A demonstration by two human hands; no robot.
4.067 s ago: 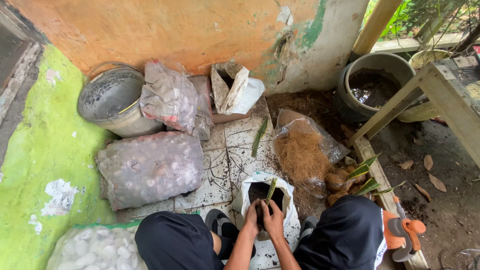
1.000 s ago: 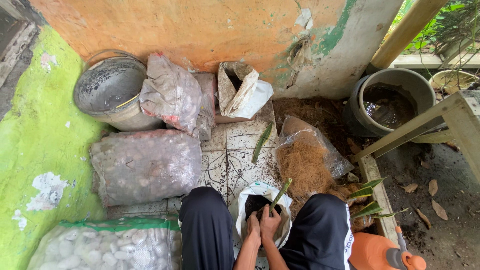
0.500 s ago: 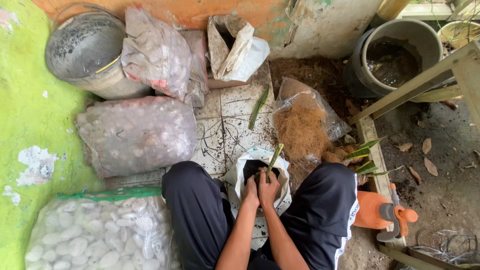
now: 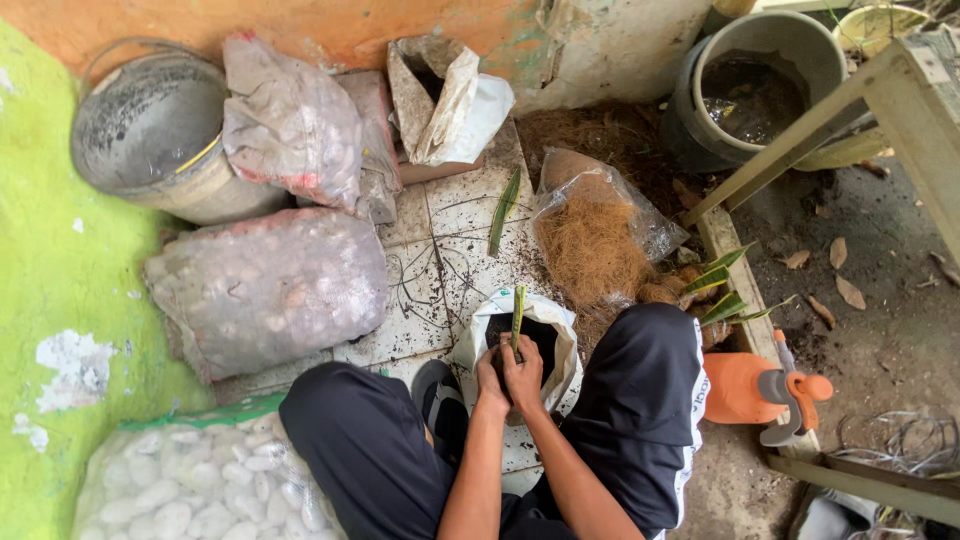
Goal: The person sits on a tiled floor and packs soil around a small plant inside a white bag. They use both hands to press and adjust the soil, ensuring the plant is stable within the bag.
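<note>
I crouch over a small white bag (image 4: pixel 556 318) filled with dark soil (image 4: pixel 535 335), set between my knees on the tiled floor. A narrow green leaf cutting (image 4: pixel 518 312) stands upright in the soil. My left hand (image 4: pixel 490 380) and my right hand (image 4: pixel 523 375) are pressed close together at the base of the cutting, fingers curled against the soil. Whether either hand grips the cutting itself I cannot tell.
A loose green leaf (image 4: pixel 504 211) lies on the tiles. A clear bag of brown coconut fibre (image 4: pixel 592 240) sits to the right. Sacks of white stones (image 4: pixel 265 285), a grey bucket (image 4: pixel 150 130), a dark tub (image 4: pixel 755 85), an orange spray bottle (image 4: pixel 755 388) and a wooden frame (image 4: pixel 850 110) surround me.
The view has shifted down and to the left. My hands stay together at the cutting in the soil bag.
</note>
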